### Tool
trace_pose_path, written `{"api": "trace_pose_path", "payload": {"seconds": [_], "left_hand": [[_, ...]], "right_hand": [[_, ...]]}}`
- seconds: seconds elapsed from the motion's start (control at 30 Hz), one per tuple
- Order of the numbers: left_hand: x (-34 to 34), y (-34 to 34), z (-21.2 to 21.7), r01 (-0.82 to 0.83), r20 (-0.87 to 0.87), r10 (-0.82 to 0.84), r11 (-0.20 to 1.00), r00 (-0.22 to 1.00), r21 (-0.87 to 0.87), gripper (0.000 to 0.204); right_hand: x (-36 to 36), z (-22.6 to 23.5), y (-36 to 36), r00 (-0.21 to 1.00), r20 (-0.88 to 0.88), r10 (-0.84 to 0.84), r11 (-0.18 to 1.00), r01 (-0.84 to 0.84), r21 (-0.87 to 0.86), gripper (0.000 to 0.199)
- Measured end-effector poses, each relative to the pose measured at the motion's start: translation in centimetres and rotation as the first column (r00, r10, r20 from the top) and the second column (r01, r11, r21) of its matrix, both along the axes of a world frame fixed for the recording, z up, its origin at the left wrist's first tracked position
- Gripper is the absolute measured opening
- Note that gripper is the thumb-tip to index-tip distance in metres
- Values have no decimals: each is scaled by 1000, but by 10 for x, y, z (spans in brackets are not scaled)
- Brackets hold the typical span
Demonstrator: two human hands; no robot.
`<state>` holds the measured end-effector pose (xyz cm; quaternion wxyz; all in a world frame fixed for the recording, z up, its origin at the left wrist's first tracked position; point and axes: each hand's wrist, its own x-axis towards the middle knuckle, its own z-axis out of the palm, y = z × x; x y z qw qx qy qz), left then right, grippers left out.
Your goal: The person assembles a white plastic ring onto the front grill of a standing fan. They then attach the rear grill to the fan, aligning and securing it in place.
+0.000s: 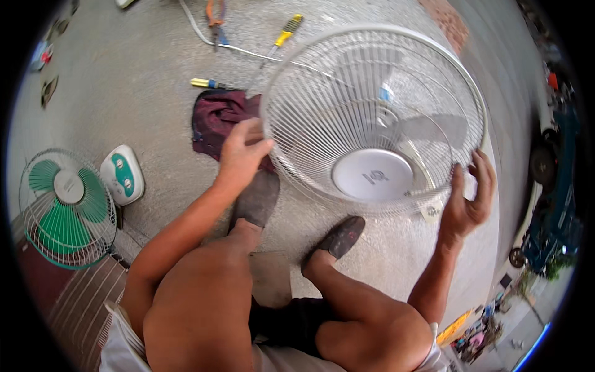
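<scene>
While the person sits with both knees drawn up at the bottom of the frame, both hands grip a white wire fan guard (372, 118) that fills the upper right of centre. The left hand (240, 155) is clenched on the guard's left rim, fingers curled over the outer ring. The right hand (468, 198) clasps the lower right rim, thumb and fingers wrapped around the ring. Through the wires show a round white centre cap (372, 175) and pale fan blades behind it. The guard is held above the concrete floor (136, 93), tilted toward the person.

Two dark shoes (257, 198) rest on the floor just below the guard. A maroon cloth (217, 118) lies beside the left hand, partly under the guard's edge. Above it, near the top of the frame, lie a yellow-handled screwdriver (284, 34), a second screwdriver (207, 83), a pair of pliers (215, 18) and a white cord (204, 34). At the left edge sits a small green-bladed fan (65, 208) with its white and green base (123, 175) next to it.
</scene>
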<state>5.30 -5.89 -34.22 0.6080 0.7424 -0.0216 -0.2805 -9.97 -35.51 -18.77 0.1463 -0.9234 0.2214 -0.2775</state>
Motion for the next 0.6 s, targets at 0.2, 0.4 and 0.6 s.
{"api": "trace_pose_path", "payload": {"seconds": [0.2,0.4,0.6], "left_hand": [[2,-5,3,-11,-72,8,999,997,-40,38],[2,-5,-2,22,-73,-21,1000,997,2,43],[6,-1,4,-16,-61,19,999,998,51,56]], "right_hand": [[-20,-12,21,995,26,-101,961,91,262,22],[-69,-42,67,872,-374,-317,428,483,764,22],[-127,-98,84,725,-549,-415,30,614,789,60]]}}
